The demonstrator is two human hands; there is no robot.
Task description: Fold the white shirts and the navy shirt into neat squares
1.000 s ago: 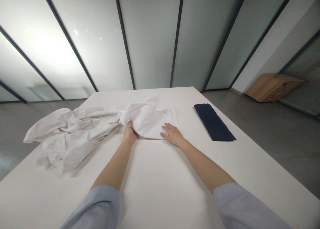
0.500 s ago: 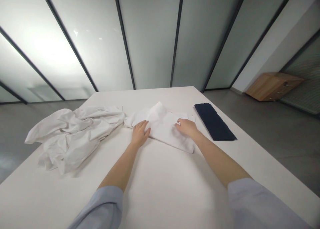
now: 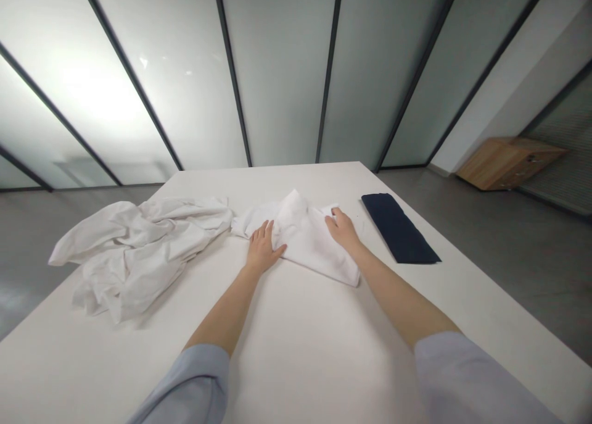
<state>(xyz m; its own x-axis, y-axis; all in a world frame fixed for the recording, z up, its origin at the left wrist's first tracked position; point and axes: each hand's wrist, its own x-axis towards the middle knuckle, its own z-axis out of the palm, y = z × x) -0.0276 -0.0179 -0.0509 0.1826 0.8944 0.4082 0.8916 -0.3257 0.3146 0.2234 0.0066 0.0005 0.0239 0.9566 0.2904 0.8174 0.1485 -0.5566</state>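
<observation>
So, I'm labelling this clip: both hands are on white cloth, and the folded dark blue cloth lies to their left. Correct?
Not quite: the head view shows the dark blue cloth to their right. The left hand and right hand are indeed on white cloth.

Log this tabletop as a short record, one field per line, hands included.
Left hand: left hand open, fingers spread, at the near left part of the smaller white cloth
Right hand: right hand with fingers bent at that cloth's right side; grip unclear
Smaller cloth state: partly flat, peaked toward its far side
Left: crumpled heap of white fabric
Right: folded navy cloth, lying flat
Surface: white table
Background: frosted glass panels, wooden cabinet
</observation>
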